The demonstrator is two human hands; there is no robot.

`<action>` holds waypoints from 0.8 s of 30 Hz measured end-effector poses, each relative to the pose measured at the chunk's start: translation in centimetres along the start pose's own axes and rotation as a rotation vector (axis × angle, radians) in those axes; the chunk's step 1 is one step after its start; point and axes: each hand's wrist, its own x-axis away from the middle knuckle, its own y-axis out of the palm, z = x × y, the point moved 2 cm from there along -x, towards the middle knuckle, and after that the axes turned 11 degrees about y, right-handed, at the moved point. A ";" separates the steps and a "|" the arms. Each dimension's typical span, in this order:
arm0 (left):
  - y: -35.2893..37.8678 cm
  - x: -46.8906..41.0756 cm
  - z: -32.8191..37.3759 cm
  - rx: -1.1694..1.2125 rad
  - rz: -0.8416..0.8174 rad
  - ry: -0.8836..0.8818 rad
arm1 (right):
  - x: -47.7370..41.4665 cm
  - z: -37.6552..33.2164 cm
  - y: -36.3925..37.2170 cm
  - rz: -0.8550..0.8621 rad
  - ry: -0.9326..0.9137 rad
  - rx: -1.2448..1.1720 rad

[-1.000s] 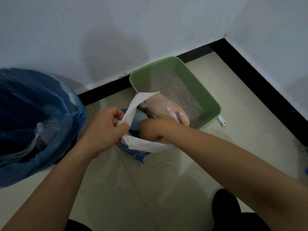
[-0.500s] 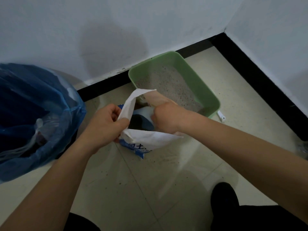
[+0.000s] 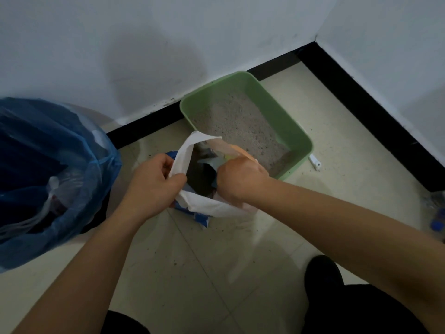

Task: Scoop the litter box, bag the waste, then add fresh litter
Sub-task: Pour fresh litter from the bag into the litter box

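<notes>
White bag (image 3: 212, 206): left hand (image 3: 150, 186) pinches rim (right hand (image 3: 240, 179) curled at mouth).

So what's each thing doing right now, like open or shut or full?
Sack: upright on the floor, mouth held open.
Left grip: pinching the sack's rim.
Right grip: fisted at the sack's mouth; what it holds is hidden.
Peach plastic: crumpled at the sack's mouth.
Box: on the floor, uncovered, grey litter inside.
Bin bag: open, rubbish inside.
</notes>
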 end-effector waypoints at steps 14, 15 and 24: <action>0.7 -0.7 0.4 0.133 0.037 0.011 | -3.9 0.6 2.3 -0.004 -0.120 -0.599; 0.8 -0.8 0.6 0.127 0.052 0.031 | -4.2 0.3 2.6 -0.022 -0.119 -0.656; -0.1 -1.6 0.6 0.125 0.334 0.108 | -6.9 -3.0 2.7 -0.134 0.014 -0.886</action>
